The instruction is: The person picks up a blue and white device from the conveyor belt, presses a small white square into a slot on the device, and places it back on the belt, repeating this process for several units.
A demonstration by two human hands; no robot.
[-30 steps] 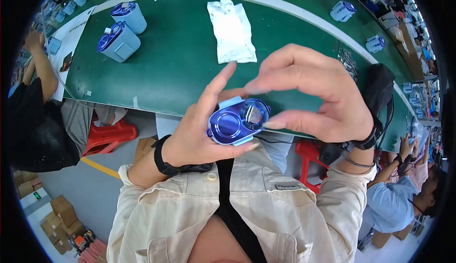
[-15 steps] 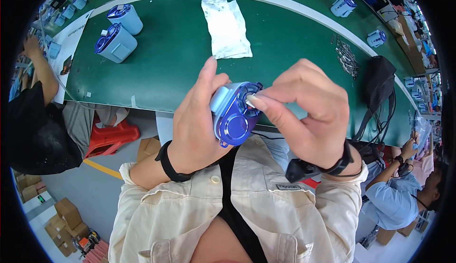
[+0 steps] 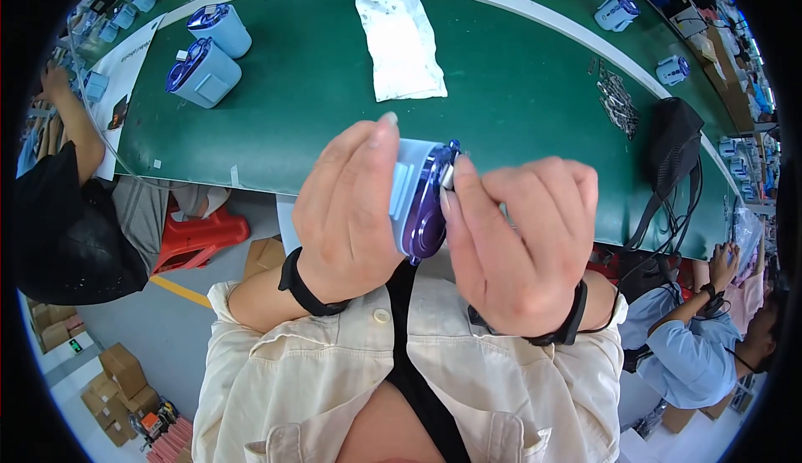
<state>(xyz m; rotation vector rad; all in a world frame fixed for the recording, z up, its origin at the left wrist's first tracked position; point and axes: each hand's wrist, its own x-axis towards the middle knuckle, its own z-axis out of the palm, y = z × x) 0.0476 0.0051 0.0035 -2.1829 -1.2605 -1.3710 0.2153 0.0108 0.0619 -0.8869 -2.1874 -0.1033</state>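
Note:
My left hand (image 3: 351, 208) grips a small light-blue plastic container (image 3: 418, 195) with a dark blue translucent lid, held on its side close to my chest. My right hand (image 3: 518, 241) presses against the lid side, thumb and fingertips on its edge. Both hands hover over the near edge of the green table (image 3: 501, 104). The front of the lid is turned away and mostly hidden by my fingers.
Two more light-blue containers (image 3: 207, 66) stand at the table's left. A white plastic bag (image 3: 399, 41) lies at the middle back. Small metal parts (image 3: 616, 99) and a black bag (image 3: 672, 141) sit at the right. People sit at the left (image 3: 58, 221) and lower right (image 3: 702, 346).
The container has been turned from lid-up onto its side. My right hand has closed in over the lid, and both hands have come lower and nearer my chest.

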